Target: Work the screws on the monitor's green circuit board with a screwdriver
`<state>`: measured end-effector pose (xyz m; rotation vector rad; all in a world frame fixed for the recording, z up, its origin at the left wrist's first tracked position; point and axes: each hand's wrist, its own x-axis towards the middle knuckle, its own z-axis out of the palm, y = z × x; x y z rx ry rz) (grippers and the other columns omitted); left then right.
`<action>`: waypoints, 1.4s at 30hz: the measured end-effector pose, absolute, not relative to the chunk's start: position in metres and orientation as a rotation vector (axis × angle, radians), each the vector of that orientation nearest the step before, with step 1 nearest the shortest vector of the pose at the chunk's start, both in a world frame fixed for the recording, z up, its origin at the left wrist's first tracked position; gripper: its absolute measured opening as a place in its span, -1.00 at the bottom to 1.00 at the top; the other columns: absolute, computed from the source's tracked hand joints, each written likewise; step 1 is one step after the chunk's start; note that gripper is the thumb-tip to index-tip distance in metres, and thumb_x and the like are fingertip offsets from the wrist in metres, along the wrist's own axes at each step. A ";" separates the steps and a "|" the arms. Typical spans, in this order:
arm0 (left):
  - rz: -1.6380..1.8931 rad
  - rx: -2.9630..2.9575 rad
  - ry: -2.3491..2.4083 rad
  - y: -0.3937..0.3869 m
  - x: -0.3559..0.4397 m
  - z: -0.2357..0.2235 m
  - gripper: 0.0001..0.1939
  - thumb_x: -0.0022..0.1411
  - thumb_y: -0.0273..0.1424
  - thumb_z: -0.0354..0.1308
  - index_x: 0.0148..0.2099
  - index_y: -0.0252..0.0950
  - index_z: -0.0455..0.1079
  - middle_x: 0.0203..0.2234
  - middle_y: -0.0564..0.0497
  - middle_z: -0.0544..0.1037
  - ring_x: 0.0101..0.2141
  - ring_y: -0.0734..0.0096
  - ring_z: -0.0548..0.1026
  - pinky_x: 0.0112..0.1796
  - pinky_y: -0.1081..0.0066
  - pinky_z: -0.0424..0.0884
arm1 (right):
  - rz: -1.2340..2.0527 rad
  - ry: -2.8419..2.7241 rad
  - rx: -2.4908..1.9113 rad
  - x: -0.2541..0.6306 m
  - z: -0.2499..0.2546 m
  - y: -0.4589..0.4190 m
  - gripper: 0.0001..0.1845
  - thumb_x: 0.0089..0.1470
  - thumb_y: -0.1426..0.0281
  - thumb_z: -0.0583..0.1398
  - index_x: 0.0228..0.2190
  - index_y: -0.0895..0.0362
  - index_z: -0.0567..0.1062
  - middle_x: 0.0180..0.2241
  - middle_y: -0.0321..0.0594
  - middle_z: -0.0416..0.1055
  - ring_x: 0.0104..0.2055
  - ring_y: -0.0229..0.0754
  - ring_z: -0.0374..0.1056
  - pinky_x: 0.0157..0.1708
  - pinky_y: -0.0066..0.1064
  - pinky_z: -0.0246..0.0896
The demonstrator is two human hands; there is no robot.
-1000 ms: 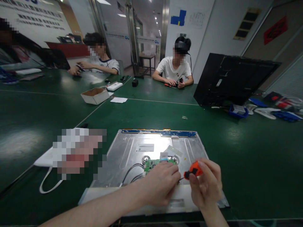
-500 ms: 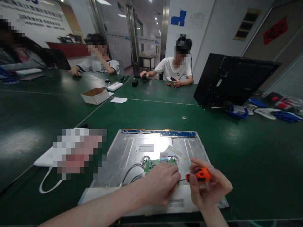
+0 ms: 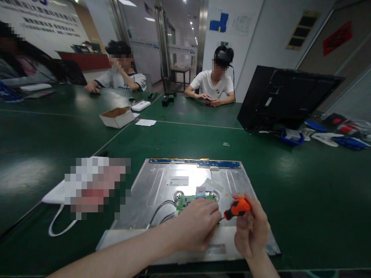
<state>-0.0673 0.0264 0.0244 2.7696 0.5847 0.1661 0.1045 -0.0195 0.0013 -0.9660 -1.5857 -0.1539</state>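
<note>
An orange and black screwdriver (image 3: 238, 208) is in my right hand (image 3: 253, 227), gripped by the handle and tilted, its thin shaft running left toward my left fingertips. My left hand (image 3: 198, 222) is closed with bent fingers over the right part of a green circuit board (image 3: 185, 200); whatever they pinch, and the screwdriver's tip, is hidden. The board lies on the metal back of a display panel (image 3: 153, 185), with dark cables (image 3: 159, 208) leaving its left side and a ribbon connector (image 3: 200, 191) at its top. A blue circuit strip (image 3: 194, 163) runs along the panel's far edge.
To the left lies a white bag (image 3: 55, 193) with a strap, partly blurred. Farther off are an open cardboard box (image 3: 117, 120), a white paper (image 3: 145, 122) and a large black monitor (image 3: 286, 98). A blue tray (image 3: 291, 139) stands near it. Several people sit across the green table (image 3: 185, 139).
My right hand has turned and shifted slightly left, tilting the screwdriver handle more upright. My left hand stays put. The person opposite has drawn a hand back from a black object.
</note>
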 end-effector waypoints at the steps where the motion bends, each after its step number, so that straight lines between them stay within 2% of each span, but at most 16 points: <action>1: 0.160 2.771 0.582 0.026 -0.067 0.025 -0.67 0.11 -0.46 0.17 -0.03 -0.35 0.36 -0.20 -0.14 0.51 -0.24 0.12 0.46 -0.23 0.23 0.40 | -0.134 -1.589 -0.945 0.105 0.001 -0.019 -0.54 0.31 0.34 0.04 0.21 0.10 0.25 -0.13 -0.06 0.47 -0.20 -0.09 0.44 -0.34 -0.22 0.45; 9: 0.152 2.802 0.614 0.025 -0.067 0.028 -0.80 0.11 -0.48 0.20 -0.18 -0.34 0.35 -0.27 -0.12 0.50 -0.30 0.17 0.45 -0.24 0.25 0.39 | -0.222 -1.541 -0.924 0.100 0.004 -0.015 -0.38 0.12 0.45 0.25 0.19 0.07 0.26 -0.21 -0.11 0.41 -0.26 -0.10 0.41 -0.42 -0.29 0.44; 13: 0.152 2.798 0.612 0.025 -0.067 0.028 -0.79 0.10 -0.47 0.21 -0.17 -0.33 0.35 -0.27 -0.12 0.50 -0.30 0.17 0.46 -0.24 0.26 0.39 | -0.194 -1.540 -0.948 0.100 0.001 -0.018 -0.42 0.17 0.45 0.19 0.21 0.13 0.25 -0.20 -0.05 0.46 -0.25 -0.07 0.44 -0.43 -0.28 0.45; 17: 0.150 2.811 0.592 0.026 -0.067 0.029 -0.73 0.10 -0.45 0.21 -0.12 -0.32 0.35 -0.25 -0.11 0.51 -0.29 0.15 0.46 -0.24 0.25 0.39 | -0.075 -1.541 -0.840 0.100 0.005 -0.017 -0.45 0.22 0.49 0.11 0.22 0.09 0.20 -0.16 -0.06 0.46 -0.25 -0.10 0.47 -0.45 -0.27 0.48; 22: 0.159 2.806 0.602 0.025 -0.067 0.026 -0.79 0.09 -0.47 0.22 -0.18 -0.34 0.37 -0.27 -0.11 0.51 -0.29 0.15 0.46 -0.27 0.26 0.38 | -0.085 -1.534 -0.771 0.098 0.014 -0.012 -0.37 0.09 0.59 0.23 0.15 0.06 0.20 -0.18 -0.14 0.46 -0.33 -0.20 0.48 -0.47 -0.36 0.49; 25: 0.185 2.796 0.608 0.025 -0.067 0.024 -0.76 0.11 -0.47 0.20 -0.13 -0.33 0.37 -0.25 -0.10 0.51 -0.28 0.16 0.47 -0.25 0.25 0.39 | -0.036 -1.506 -0.756 0.096 0.012 -0.011 -0.34 0.08 0.63 0.23 0.13 0.04 0.14 -0.14 -0.16 0.46 -0.38 -0.26 0.46 -0.51 -0.40 0.47; 29: 0.156 2.802 0.585 0.027 -0.067 0.026 -0.69 0.09 -0.42 0.23 -0.08 -0.34 0.37 -0.22 -0.12 0.52 -0.27 0.15 0.47 -0.24 0.25 0.39 | 0.033 -1.509 -0.741 0.097 0.007 -0.012 -0.42 0.16 0.58 0.17 0.11 -0.01 0.09 -0.07 -0.11 0.46 -0.33 -0.23 0.47 -0.49 -0.35 0.47; 35: 0.114 2.789 0.603 0.027 -0.066 0.027 -0.70 0.14 -0.44 0.20 -0.05 -0.34 0.36 -0.19 -0.13 0.52 -0.24 0.14 0.46 -0.22 0.23 0.39 | -0.053 -1.551 -0.869 0.103 0.001 -0.015 -0.60 0.27 0.40 0.11 0.12 0.00 0.26 -0.08 -0.06 0.42 -0.21 -0.12 0.47 -0.40 -0.20 0.51; 39: 0.119 2.780 0.588 0.027 -0.066 0.025 -0.68 0.14 -0.43 0.19 -0.03 -0.35 0.34 -0.15 -0.15 0.51 -0.18 0.10 0.47 -0.17 0.21 0.40 | -0.044 -1.609 -0.894 0.104 -0.002 -0.016 -0.59 0.33 0.36 0.02 0.17 0.01 0.25 -0.07 -0.03 0.42 -0.16 -0.08 0.47 -0.34 -0.15 0.52; 42: 0.117 2.789 0.585 0.028 -0.067 0.025 -0.72 0.14 -0.43 0.19 -0.07 -0.33 0.34 -0.18 -0.14 0.51 -0.21 0.11 0.47 -0.18 0.21 0.40 | -0.008 -1.598 -0.853 0.102 0.002 -0.015 -0.57 0.30 0.36 0.07 0.18 0.06 0.23 -0.09 -0.02 0.44 -0.20 -0.08 0.48 -0.40 -0.21 0.51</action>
